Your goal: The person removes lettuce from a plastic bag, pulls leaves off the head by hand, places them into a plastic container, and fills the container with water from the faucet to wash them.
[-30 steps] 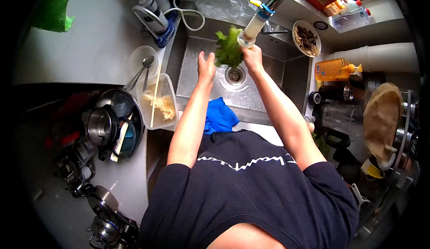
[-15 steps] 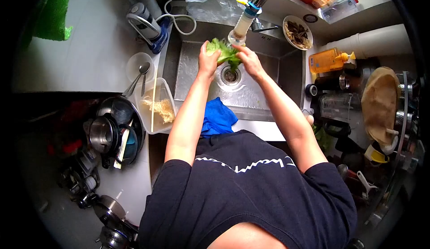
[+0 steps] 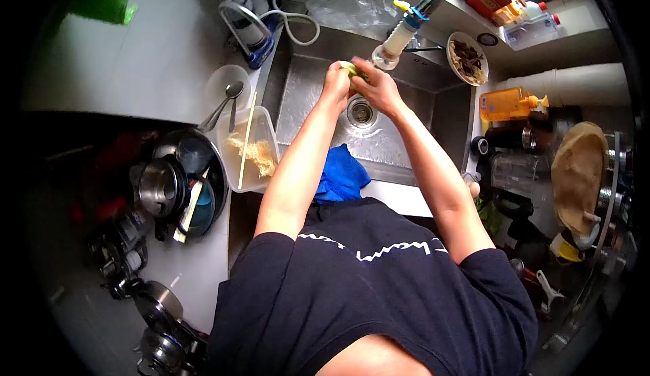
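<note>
A piece of leafy green lettuce (image 3: pixel 351 68) is bunched between my two hands over the steel sink (image 3: pixel 308 78). My left hand (image 3: pixel 335 82) is closed around one side of it. On the other side my right hand (image 3: pixel 377 87) is wrapped over the leaf, hiding most of it. The tap's clear nozzle (image 3: pixel 388 56) hangs just beyond my right hand. Below the hands lies the round drain (image 3: pixel 361 113), with a film of water on the basin floor around it.
Left of the sink sits a plastic container (image 3: pixel 232 173) with pale noodle-like strands and a chopstick (image 3: pixel 248 139). A blue cloth (image 3: pixel 343 173) lies at the front edge. To the right are a plate of dark food (image 3: pixel 467 59) and an orange soap bottle (image 3: pixel 504 104).
My hands have drawn closer together around the lettuce, so less of it shows. The whole view has shifted, placing the sink and tap slightly farther right.
</note>
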Demonstrator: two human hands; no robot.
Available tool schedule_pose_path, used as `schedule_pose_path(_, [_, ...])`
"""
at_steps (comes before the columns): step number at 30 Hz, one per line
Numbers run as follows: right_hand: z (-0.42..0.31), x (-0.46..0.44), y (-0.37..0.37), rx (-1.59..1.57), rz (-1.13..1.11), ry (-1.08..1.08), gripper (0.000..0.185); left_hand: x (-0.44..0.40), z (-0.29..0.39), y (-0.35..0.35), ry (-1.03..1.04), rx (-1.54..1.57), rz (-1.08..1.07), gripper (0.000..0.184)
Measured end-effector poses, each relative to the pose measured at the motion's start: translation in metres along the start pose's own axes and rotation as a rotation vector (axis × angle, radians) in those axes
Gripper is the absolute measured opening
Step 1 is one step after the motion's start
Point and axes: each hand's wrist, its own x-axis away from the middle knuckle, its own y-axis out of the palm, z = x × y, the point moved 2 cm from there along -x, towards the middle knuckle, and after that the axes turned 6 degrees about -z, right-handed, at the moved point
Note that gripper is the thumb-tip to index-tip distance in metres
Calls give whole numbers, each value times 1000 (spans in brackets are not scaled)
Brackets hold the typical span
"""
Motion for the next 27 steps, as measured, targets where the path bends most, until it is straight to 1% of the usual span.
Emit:
schedule_pose_path(1, [-13, 3, 1, -133, -93, -165, 55, -1, -3, -1, 7, 8, 16, 22])
schedule_pose_path(2, [-23, 8, -7, -72, -118, -219, 60, -4, -5, -2, 20, 113, -5, 22])
schedule_pose_path(3, [-22, 6, -8, 45, -111, -220, 59, -2, -4, -1, 35, 217, -27, 22])
schedule_pose_path(6, [-15, -3, -6, 9, -149, -73, 56, 5, -2, 0, 5, 248, -136, 22])
schedule_pose_path(7, [-6, -8, -1, -203, -172, -111, 43, 9, 1, -2, 8, 238, -181, 22])
schedule_pose_path(8, [6, -12, -2, -110, -142, -75, 35, 12, 3, -3, 16, 238, -172, 22])
schedule_pose_path(9, [7, -14, -7, -18, -112, -42, 29, 20, 9, -1, -9, 200, -154, 29])
schedule_pose_path(10, [20, -21, -4, -24, -12, -133, 30, 31, 16, 3, -37, 161, -135, 38])
schedule_pose_path(11, [34, -26, 0, -152, 69, -153, 27, 43, 22, 7, 2, -3, -79, 62])
schedule_pose_path(13, [26, -26, -5, -144, 185, -47, 25, 60, 27, 6, 253, -499, -60, 71])
schedule_pose_path(14, [39, -34, 1, -15, 112, -194, 23, 76, 31, 1, 458, -782, -16, 62])
schedule_pose_path(15, [39, -33, 2, 0, 69, -373, 22, 101, 43, -2, 642, -1080, 126, 46])
schedule_pose_path(17, [17, -25, -7, -305, 122, -106, 22, 148, 62, -12, 805, -1297, 303, 33])
schedule_pose_path(18, [32, -31, -2, -328, 117, -74, 21, 164, 68, -23, 748, -1313, 384, 30])
schedule_pose_path(19, [39, -37, -2, 81, 25, -37, 23, 180, 69, -36, 683, -1326, 458, 27])
schedule_pose_path(20, [48, -34, -2, 65, 45, -19, 25, 195, 69, -50, 708, -1407, 526, 27])
schedule_pose_path(21, [37, -29, -7, 49, 68, -6, 26, 207, 70, -66, 738, -1487, 598, 27])
schedule_pose_path(22, [41, -29, -6, 44, 199, -61, 29, 216, 70, -81, 709, -1535, 655, 27])
schedule_pose_path(23, [50, -31, -5, 206, 87, -84, 26, 223, 67, -96, 673, -1581, 712, 27])
schedule_pose_path(24, [44, -26, -5, 202, 62, -94, 25, 228, 64, -106, 632, -1657, 752, 28])
schedule_pose_path(25, [37, -24, -6, 200, 40, -108, 24, 229, 60, -112, 628, -1654, 761, 28])
schedule_pose_path(26, [30, -20, -9, 190, 112, -24, 23, 229, 57, -118, 575, -1680, 771, 27])
schedule_pose_path(27, [30, -20, -7, 135, 130, -63, 22, 228, 55, -123, 525, -1706, 781, 27])
